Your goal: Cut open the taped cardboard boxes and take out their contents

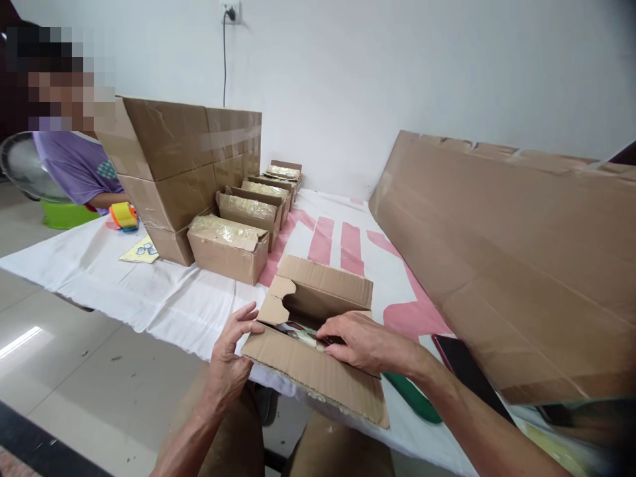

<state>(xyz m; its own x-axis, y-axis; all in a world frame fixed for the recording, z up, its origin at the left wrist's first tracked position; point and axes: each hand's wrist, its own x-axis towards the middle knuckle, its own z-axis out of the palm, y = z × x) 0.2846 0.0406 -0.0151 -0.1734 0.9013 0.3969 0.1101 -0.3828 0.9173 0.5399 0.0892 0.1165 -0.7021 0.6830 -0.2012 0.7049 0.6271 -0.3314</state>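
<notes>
An open cardboard box [322, 387] sits at the table's near edge, its flaps folded outward. My left hand [233, 344] holds the box by its left corner, fingers over the flap and thumb lower down. Over the opening is my right hand [355, 341], its bent fingers reaching inside near the front wall. What those fingertips hold, if anything, is hidden. Some colourful printed contents [304, 334] show between the hands, too covered to name.
A row of taped cardboard boxes [231, 248] stands behind, beside a tall stack of cartons [173, 152]. A large cardboard sheet [521, 265] leans on the right. A dark flat object [472, 377] and a green item [415, 397] lie near my right arm. Another person [74, 159] is at left, near an orange-yellow tape dispenser [123, 216].
</notes>
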